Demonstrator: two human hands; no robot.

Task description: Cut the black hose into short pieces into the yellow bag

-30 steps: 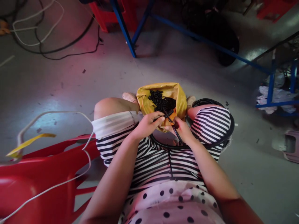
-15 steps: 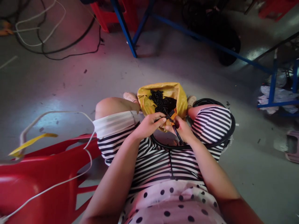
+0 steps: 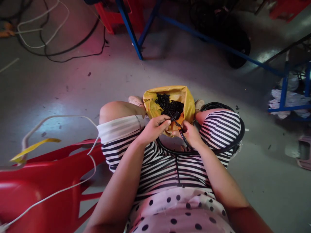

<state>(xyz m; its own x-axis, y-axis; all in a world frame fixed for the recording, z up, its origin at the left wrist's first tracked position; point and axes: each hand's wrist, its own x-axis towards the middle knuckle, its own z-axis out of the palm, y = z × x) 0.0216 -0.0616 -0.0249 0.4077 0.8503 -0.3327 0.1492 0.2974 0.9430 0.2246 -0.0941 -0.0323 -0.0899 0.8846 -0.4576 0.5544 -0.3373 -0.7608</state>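
Observation:
Between my legs stands an open yellow bag (image 3: 190, 105) with many short black tube pieces (image 3: 164, 101) in it. At its near rim my right hand (image 3: 191, 135) is closed around an orange-and-black hand tool (image 3: 179, 127), which looks like a cutter; its jaws are too small to make out. My left hand (image 3: 155, 128) is just left of the tool, thumb and fingers pinched together; what they hold is hidden. A long black tube (image 3: 170, 151) loops over my lap and round my right knee.
To my left is a red plastic chair (image 3: 43, 181) with a white cable (image 3: 55, 194) across it. A blue metal frame (image 3: 132, 30) stands ahead. Loose cables (image 3: 73, 48) lie on the floor at upper left, and a dark coil (image 3: 216, 105) lies beside my right foot.
My left hand has shifted slightly up and left, away from the tool. A black piece near the tool now appears lower in the bag opening. My right hand stays almost in place.

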